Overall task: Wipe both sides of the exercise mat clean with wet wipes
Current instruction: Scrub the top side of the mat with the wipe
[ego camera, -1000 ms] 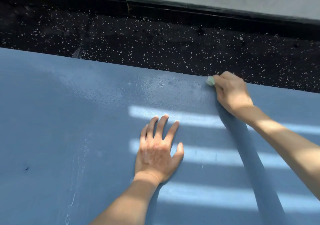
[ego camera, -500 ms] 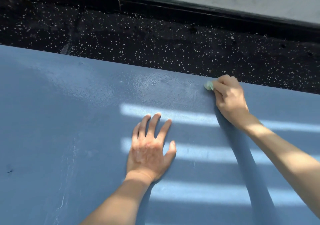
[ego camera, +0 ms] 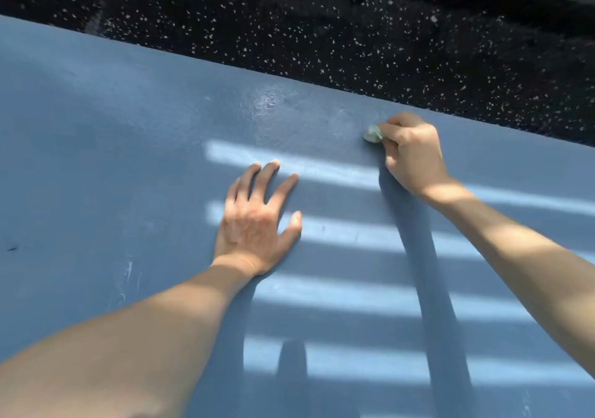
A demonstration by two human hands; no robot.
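R hand [ego camera: 413, 153] pinches wipe [ego camera: 372, 134] on mat [ego camera: 128, 160].

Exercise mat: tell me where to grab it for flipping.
Probably its far edge, the only border in view: reach across and hook fingertips under from the floor side. The exercise mat lies flat, so its face offers nothing to pinch. The left hand, pressed flat, is free; the right hand holds the wet wipe.

The exercise mat [ego camera: 128, 166] is slate blue, striped with pale sunlight; beyond it, black floor [ego camera: 322, 31] flecked white; wet wipe [ego camera: 373, 134] pale green.
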